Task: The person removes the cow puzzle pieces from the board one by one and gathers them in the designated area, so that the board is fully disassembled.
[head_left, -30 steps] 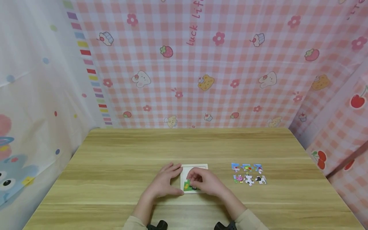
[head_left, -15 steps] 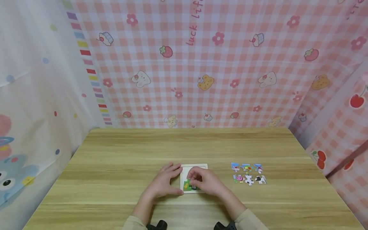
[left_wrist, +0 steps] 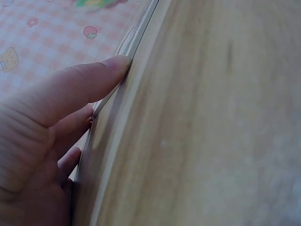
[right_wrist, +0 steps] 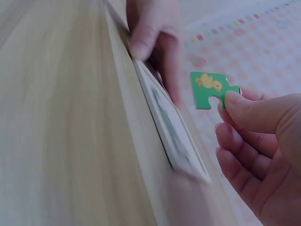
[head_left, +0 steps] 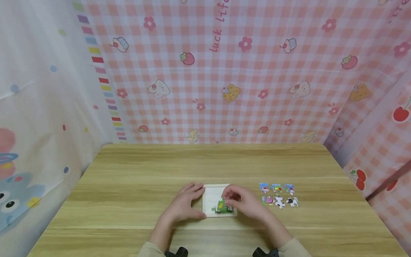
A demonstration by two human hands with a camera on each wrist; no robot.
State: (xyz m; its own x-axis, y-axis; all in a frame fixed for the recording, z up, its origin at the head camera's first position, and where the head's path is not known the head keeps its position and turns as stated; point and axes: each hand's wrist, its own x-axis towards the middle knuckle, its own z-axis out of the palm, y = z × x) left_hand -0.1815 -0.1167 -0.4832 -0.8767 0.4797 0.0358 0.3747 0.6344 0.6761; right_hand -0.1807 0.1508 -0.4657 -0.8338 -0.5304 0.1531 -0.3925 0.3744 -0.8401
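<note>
In the head view my right hand [head_left: 245, 201] pinches a green jigsaw piece [right_wrist: 207, 87] over the right part of a shallow white puzzle tray [head_left: 210, 195]. The right wrist view shows a yellow chick on that piece, held between thumb and fingers, apart from the tray. Some green markings show inside the tray; whether they are print or pieces is unclear. My left hand [head_left: 183, 204] lies along the tray's left side, its thumb at the near corner and its fingers by the far one. Up close in the left wrist view, the thumb touches the tray's edge.
Several loose jigsaw pieces [head_left: 278, 201] lie in two rows on the wooden table [head_left: 144, 164], right of the tray. A pink checked cloth [head_left: 205, 82] hangs behind the table, with more cloth at both sides.
My right hand has shifted to the right with the green jigsaw piece, from the tray's near left part towards its right part. The left hand stays at the tray's left side.
</note>
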